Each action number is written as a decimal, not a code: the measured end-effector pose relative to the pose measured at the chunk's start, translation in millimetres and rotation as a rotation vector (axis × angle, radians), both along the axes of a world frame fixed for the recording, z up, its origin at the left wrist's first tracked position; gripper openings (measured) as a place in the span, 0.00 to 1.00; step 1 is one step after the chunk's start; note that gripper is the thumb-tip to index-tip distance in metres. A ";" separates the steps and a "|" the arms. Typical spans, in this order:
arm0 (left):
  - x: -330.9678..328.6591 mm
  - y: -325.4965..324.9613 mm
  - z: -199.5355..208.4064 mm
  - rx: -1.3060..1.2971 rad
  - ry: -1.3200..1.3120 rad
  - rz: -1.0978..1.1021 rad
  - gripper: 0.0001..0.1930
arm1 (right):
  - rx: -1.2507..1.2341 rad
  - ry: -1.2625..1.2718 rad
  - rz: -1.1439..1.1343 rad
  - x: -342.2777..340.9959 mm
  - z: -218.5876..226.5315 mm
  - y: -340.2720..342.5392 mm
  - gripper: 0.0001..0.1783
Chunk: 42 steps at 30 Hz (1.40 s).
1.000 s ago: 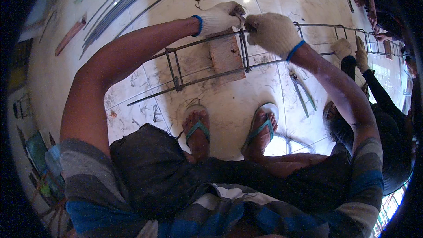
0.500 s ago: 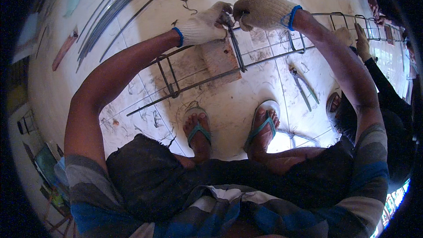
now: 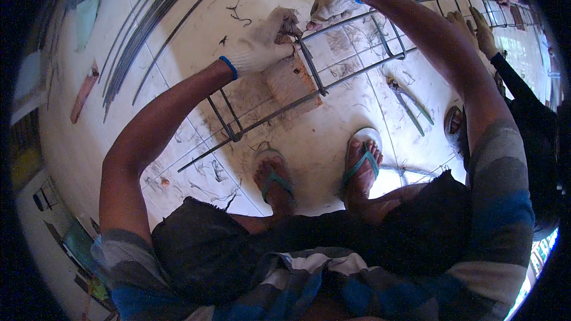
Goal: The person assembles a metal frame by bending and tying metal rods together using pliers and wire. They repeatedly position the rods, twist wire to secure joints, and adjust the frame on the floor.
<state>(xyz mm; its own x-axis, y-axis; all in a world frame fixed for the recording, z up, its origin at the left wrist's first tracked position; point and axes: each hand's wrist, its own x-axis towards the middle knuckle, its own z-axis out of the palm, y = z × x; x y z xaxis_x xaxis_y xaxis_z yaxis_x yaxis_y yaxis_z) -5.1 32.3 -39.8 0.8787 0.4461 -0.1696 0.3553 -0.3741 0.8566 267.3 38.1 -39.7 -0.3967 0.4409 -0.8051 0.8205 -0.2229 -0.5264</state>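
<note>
A long frame of thin steel bars (image 3: 267,115) with square stirrups lies across the floor in front of my feet. My left hand (image 3: 264,41), in a knitted white glove with a blue cuff, is closed at the far top corner of one stirrup (image 3: 312,68). Just beyond the far bar, my right hand (image 3: 336,5), gloved alike, is held a little apart from the left. Its fingers are curled together, and whatever they hold is too small to make out. Under the frame, beside that stirrup, sits a reddish-brown block (image 3: 291,80).
Long-handled pincers (image 3: 409,106) lie right of my feet. Loose bars (image 3: 156,18) lie at the far left, near a piece of wood (image 3: 84,94). Bits of wire (image 3: 239,13) litter the tiles. On the right, a co-worker's gloved hands (image 3: 483,34) touch the frame.
My right hand has drawn away from the stirrup corner, up and away from my left hand. The left stays at the corner. The whole view has shifted slightly.
</note>
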 end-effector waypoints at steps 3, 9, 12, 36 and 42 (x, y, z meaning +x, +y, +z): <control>9.2 -3.9 -1.9 0.013 -0.011 -0.017 0.28 | -0.126 0.095 0.140 23.8 -61.5 3.6 0.29; 5.9 4.8 -21.5 0.041 -0.036 -0.066 0.23 | -0.233 0.090 0.164 7.0 -81.7 5.6 0.28; 13.5 2.3 -8.9 0.037 -0.035 -0.081 0.21 | -0.067 0.125 0.052 18.7 -91.8 2.8 0.25; 3.5 4.1 0.9 0.089 0.068 -0.071 0.27 | 0.772 -0.340 0.159 -49.2 24.8 -141.4 0.24; 3.2 3.0 4.9 0.066 0.056 -0.057 0.26 | 1.034 -0.267 0.278 -37.8 31.0 -159.4 0.16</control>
<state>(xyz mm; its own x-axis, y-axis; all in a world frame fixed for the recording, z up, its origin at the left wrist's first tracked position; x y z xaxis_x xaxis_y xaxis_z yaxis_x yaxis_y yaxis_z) -1.9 35.4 -34.9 0.8928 0.4079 -0.1912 0.3788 -0.4499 0.8088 229.4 -121.3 -8.7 -0.4546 0.8735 -0.1742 0.8889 0.4327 -0.1504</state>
